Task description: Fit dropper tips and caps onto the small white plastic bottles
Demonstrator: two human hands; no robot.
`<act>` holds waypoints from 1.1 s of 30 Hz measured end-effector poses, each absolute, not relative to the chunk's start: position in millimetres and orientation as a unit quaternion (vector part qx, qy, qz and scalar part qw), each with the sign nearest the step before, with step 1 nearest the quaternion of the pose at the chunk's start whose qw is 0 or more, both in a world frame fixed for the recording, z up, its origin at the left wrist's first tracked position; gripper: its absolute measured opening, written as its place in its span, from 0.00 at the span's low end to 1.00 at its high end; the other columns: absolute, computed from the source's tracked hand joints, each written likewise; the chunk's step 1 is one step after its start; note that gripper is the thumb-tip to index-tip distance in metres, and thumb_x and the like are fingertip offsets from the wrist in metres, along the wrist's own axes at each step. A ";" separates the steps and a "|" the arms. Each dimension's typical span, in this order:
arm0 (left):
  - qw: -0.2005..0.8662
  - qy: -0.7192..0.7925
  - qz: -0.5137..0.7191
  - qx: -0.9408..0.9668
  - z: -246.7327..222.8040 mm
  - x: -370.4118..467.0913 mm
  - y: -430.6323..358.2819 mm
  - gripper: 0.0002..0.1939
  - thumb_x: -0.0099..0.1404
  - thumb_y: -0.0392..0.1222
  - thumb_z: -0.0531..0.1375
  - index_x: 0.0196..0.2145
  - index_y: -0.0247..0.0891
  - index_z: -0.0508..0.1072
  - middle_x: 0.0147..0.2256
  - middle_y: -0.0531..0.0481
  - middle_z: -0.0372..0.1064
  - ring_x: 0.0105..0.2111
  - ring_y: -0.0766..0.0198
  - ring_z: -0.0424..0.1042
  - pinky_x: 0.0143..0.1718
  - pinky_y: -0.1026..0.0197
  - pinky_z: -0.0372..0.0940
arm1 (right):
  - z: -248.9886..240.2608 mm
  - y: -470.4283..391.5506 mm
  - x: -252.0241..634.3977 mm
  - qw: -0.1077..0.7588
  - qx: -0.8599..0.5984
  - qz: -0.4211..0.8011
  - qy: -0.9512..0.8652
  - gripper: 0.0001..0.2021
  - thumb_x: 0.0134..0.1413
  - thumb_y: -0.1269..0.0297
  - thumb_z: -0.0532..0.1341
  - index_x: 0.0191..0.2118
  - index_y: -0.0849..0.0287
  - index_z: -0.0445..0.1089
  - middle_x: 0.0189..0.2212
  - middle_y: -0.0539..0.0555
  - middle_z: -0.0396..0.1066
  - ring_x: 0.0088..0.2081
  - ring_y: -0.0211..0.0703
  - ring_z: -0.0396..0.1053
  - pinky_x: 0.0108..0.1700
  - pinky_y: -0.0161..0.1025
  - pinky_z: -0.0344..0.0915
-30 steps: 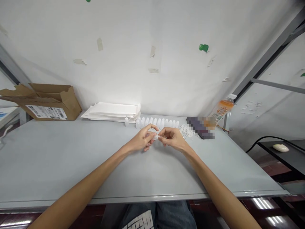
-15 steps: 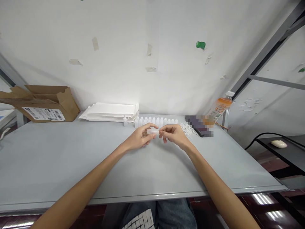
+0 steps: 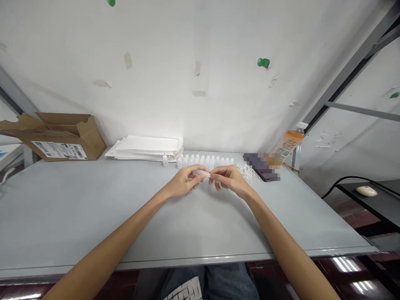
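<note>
From where I stand, the left hand [image 3: 185,181] is closed around a small translucent bottle [image 3: 200,172], thumb on the near side and fingers behind, holding it nearly level over the grey table [image 3: 193,233], between the two hands and in front of the row of small bottles [image 3: 203,161]. The right hand [image 3: 230,178] has its thumb and forefinger drawn together at the bottle's right-hand end; whether they pinch its tip, grip some tiny white piece or merely touch, I can't make out. It looks like fine fitting work at that narrow end, and to my eye the left hand should do the steadying while the right does the placing. The grip wants to be firm but light, since a soft-looking wall like that would probably give under a hard squeeze and skew the tip. Better to bring the right fingertips in straight along the bottle's length than at a slant, and to feel that things sit squarely before pressing. Resting the wrists on the table might quiet any shake. The elbows and knuckles should stay clear of the row just beyond, as those light bottles could topple at a nudge, and of the loose pile of small white pieces [image 3: 246,171] beyond the right hand, which would scatter easily.
</note>
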State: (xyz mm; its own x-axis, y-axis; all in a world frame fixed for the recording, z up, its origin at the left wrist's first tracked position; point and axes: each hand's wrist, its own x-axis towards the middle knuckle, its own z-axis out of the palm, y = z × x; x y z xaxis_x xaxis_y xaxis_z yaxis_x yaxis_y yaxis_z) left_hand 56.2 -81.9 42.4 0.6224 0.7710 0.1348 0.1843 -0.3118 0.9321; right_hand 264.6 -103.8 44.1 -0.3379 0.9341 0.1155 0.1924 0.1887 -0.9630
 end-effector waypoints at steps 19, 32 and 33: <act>0.463 0.324 0.293 0.771 42.6 57.4 -81.2 0.20 0.66 0.53 0.55 0.42 0.34 0.77 0.21 0.56 0.61 0.20 0.71 0.57 0.24 0.65 0.56 | 39.7 -104.3 260.5 0.372 -0.439 0.430 -0.695 0.10 0.51 0.58 0.64 0.30 0.61 0.74 0.23 0.52 0.72 0.20 0.33 0.64 0.24 0.33 0.57; 0.471 0.333 0.286 0.765 40.9 56.1 -79.4 0.19 0.65 0.52 0.57 0.42 0.34 0.77 0.23 0.55 0.62 0.21 0.71 0.57 0.23 0.66 0.56 | 34.8 -103.0 258.5 0.363 -0.452 0.392 -0.714 0.10 0.53 0.59 0.62 0.31 0.61 0.74 0.24 0.52 0.72 0.20 0.33 0.64 0.23 0.33 0.57; 0.468 0.335 0.287 0.766 40.6 56.0 -79.0 0.19 0.65 0.52 0.57 0.42 0.34 0.77 0.23 0.54 0.63 0.21 0.71 0.57 0.23 0.66 0.56 | 34.1 -103.1 258.2 0.364 -0.453 0.391 -0.714 0.10 0.53 0.58 0.62 0.31 0.61 0.74 0.24 0.51 0.71 0.20 0.33 0.64 0.23 0.33 0.58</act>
